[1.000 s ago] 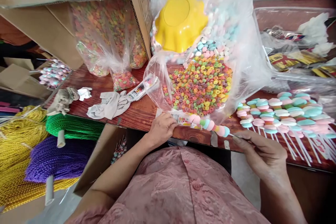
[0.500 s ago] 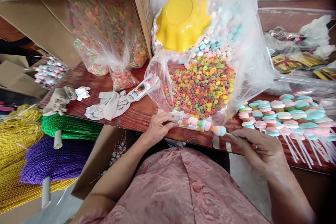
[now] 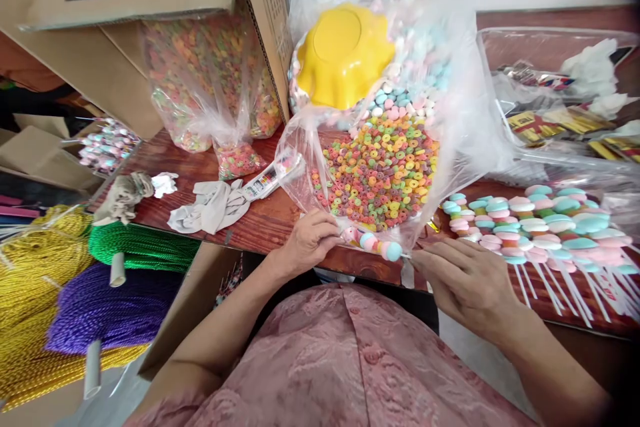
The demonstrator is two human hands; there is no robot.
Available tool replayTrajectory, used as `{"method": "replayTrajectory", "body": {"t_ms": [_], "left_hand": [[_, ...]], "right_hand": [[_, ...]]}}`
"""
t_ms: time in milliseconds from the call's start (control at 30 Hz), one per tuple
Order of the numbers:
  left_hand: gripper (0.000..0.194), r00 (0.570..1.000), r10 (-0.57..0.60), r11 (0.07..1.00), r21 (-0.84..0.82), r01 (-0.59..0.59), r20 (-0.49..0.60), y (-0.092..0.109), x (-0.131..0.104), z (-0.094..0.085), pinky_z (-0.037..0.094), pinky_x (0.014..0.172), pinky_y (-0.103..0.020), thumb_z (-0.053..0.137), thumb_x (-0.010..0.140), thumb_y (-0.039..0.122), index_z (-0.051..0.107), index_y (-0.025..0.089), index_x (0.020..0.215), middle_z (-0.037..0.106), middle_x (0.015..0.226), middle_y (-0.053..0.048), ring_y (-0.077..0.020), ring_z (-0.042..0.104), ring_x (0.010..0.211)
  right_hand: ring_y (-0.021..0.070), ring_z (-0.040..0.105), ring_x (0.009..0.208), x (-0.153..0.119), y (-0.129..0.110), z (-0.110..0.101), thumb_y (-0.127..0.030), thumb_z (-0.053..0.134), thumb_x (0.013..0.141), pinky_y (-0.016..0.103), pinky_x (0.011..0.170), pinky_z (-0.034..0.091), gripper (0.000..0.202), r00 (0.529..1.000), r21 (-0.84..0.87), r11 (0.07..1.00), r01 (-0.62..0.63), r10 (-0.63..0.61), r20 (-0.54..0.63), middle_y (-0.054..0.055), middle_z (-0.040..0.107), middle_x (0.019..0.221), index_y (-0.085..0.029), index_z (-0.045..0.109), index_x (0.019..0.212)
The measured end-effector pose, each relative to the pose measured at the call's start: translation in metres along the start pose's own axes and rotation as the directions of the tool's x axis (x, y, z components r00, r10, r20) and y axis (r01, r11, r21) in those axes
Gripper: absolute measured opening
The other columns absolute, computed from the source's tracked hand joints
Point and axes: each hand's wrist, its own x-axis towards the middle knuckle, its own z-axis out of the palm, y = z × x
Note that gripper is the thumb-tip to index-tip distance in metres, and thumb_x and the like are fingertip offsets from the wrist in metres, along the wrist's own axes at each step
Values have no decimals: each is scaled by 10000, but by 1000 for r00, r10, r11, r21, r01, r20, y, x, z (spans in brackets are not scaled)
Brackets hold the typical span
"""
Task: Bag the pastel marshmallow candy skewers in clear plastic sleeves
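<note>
A candy skewer [image 3: 376, 244] of pink, blue and orange pieces lies level between my hands, just over the table's front edge. My left hand [image 3: 313, 239] is closed around its left end, with the fingers covering some of the candy. On the other side, my right hand [image 3: 463, 275] pinches the white stick close to the blue end piece. Behind the skewer spreads an open clear bag of ring candies [image 3: 385, 170]. Several finished-looking candy skewers [image 3: 537, 223] lie in a row to the right of my right hand, their white sticks pointing toward me.
A yellow scalloped bowl [image 3: 345, 53] rests upside down on a bag of pastel candies [image 3: 425, 47]. At left stand a cardboard box [image 3: 265, 27] with bagged ring candies and grey gloves [image 3: 213, 205]. A clear tray [image 3: 550, 37] is far right; coloured cord bundles [image 3: 115, 307] hang lower left.
My right hand and the skewer's blue end have shifted left, closer to my left hand. Less candy shows between the hands. The whole view has tilted slightly upward.
</note>
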Motion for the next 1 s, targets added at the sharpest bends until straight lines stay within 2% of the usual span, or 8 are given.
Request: {"method": "replayTrajectory", "body": {"t_ms": [67, 200, 300, 400, 633, 800, 900, 1000], "left_hand": [[133, 1000, -7, 1000, -25, 8, 26, 1, 5, -7, 523, 848, -326, 621, 920, 285, 658, 162, 951, 698, 992, -95, -181, 646, 933], [343, 991, -18, 996, -80, 29, 135, 5, 14, -13, 519, 841, -317, 600, 890, 247, 570, 151, 1218, 696, 1067, -111, -190, 655, 955], [164, 971, -90, 991, -82, 110, 223, 7, 18, -12, 479, 697, -243, 533, 857, 171, 635, 148, 983, 686, 842, -47, -140, 636, 755], [82, 945, -214, 975, -8, 223, 248, 8, 20, -10, 394, 594, -212, 543, 817, 159, 594, 155, 753, 600, 670, 7, -102, 547, 608], [72, 884, -401, 843, 475, 253, 241, 15, 30, -15, 330, 578, -262, 567, 809, 217, 578, 168, 757, 639, 763, -52, -174, 576, 693], [178, 915, -348, 901, 342, 267, 204, 7, 24, -13, 325, 573, -252, 598, 833, 312, 552, 180, 724, 607, 688, -10, -141, 549, 636], [211, 939, -305, 938, 219, 268, 157, -3, 18, -14, 330, 566, -238, 616, 832, 331, 544, 179, 706, 589, 660, 12, -115, 527, 599], [186, 957, -261, 934, 282, 218, 124, -12, 15, -18, 338, 576, -246, 622, 829, 322, 564, 177, 728, 606, 687, 1, -126, 548, 625]], "right_hand": [[181, 657, 775, 2, 3, 0, -41, 538, 861, 326, 710, 517, 230, 997, 83, 996, -33, 39, -73, 44, 704, 860, -195, 605, 1018], [170, 656, 763, 9, 7, -2, -64, 589, 881, 307, 684, 518, 208, 982, 232, 969, -87, 122, -141, 28, 689, 821, -218, 598, 1021], [161, 644, 757, 14, 9, 0, -48, 565, 879, 299, 678, 504, 210, 988, 191, 981, -22, 51, -148, 47, 695, 852, -190, 600, 1028], [168, 632, 748, 19, 7, 1, -35, 548, 859, 309, 662, 476, 234, 989, 6, 998, 60, -59, -139, 67, 695, 863, -158, 607, 1049], [168, 589, 682, 38, -11, -8, -6, 518, 841, 321, 616, 403, 207, 978, -134, 978, 160, -176, -116, 47, 660, 724, -127, 603, 985], [156, 561, 629, 46, -9, 2, -59, 514, 881, 317, 586, 344, 134, 990, -140, 987, 76, -92, -111, 38, 635, 685, -149, 609, 852], [140, 553, 589, 46, -3, 19, -88, 459, 911, 303, 563, 311, 186, 1000, -67, 998, 3, -4, -20, 24, 614, 655, -163, 595, 807], [128, 543, 535, 43, 1, 33, -119, 413, 939, 289, 529, 268, 221, 989, 6, 995, -95, 94, 113, 7, 608, 617, -173, 573, 796]]}}
